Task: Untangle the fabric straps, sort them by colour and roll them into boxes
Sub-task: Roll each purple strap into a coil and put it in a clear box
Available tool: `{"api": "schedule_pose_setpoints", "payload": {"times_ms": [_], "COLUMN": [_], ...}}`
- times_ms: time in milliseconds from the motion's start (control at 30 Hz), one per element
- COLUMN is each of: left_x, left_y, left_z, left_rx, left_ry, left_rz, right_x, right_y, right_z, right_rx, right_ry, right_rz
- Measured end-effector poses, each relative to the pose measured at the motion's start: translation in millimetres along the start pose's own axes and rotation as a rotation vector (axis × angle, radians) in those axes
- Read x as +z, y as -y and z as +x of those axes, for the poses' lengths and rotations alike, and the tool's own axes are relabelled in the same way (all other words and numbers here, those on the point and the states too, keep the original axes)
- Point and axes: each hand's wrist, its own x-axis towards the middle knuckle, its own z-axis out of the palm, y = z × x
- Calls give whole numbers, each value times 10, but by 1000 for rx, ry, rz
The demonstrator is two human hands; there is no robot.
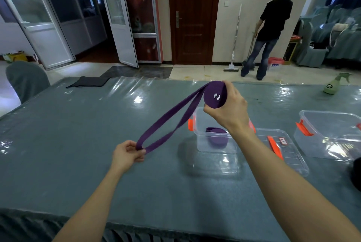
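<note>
Soft, light purple fabric strap (172,116): right hand (227,112) gripped its roll, left hand (127,153) pinched the looped tail; handled best edge-on.

The strap (172,120) is deep purple, and its rolled end bears a small white mark. A roll (216,139) of the same purple shows through the clear box (201,144), whose latches are orange. At 3 o'clock the second box (322,144) is also clear with orange latches. The clear lid (291,155) between them carries an orange clip. The table (78,134) is grey-green under glossy film. At 2 o'clock the bottle (332,86) is pale green.
</note>
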Motion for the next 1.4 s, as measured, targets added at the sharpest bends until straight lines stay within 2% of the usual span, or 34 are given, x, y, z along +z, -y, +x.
{"api": "schedule_pose_setpoints", "payload": {"times_ms": [133, 233, 300, 333, 400, 467, 500, 533, 667, 800, 933, 1200, 1333, 1400], "left_x": [33, -33, -59, -80, -149, -204, -199, -166, 166, 449, 593, 574, 541, 572], "left_y": [-96, -114, -82, -50, -19, -63, -115, -211, -989, -1855, -2274, -2338, -2356, -2360], "left_z": [77, 133, 154, 157, 104, -4, -39, -62, -187, -257, -239, -117, -52, -60], "left_rx": [55, 46, -14, -76, -258, -376, -345, -242, 210, 434, 503, 515, 535, 576], "left_ry": [-381, -430, -318, -212, 131, 514, 619, 627, 383, 445, 516, 520, 514, 506], "left_rz": [42, 154, 239, 272, 437, 740, 835, 840, 338, 248, 321, 420, 584, 784], "right_x": [44, 39, 34, 32, 29, 30, 34, 42, 89, 96, 27, 23, 82, 64], "right_y": [46, 78, 97, 106, 133, 180, 203, 224, 267, 319, 336, 380, 411, 418], "right_z": [-45, -20, 3, 11, 16, 10, 2, -12, -83, -86, -59, -114, -137, -90], "right_rx": [-66, -76, -107, -135, -196, -263, -304, -347, -496, -583, -601, -579, -363, -314], "right_ry": [26, 26, 39, 53, 92, 151, 180, 207, 283, 271, 246, 146, 390, 469], "right_rz": [-41, -64, -79, -95, -134, -178, -205, -234, -336, -361, -349, -275, -248, -313]}}
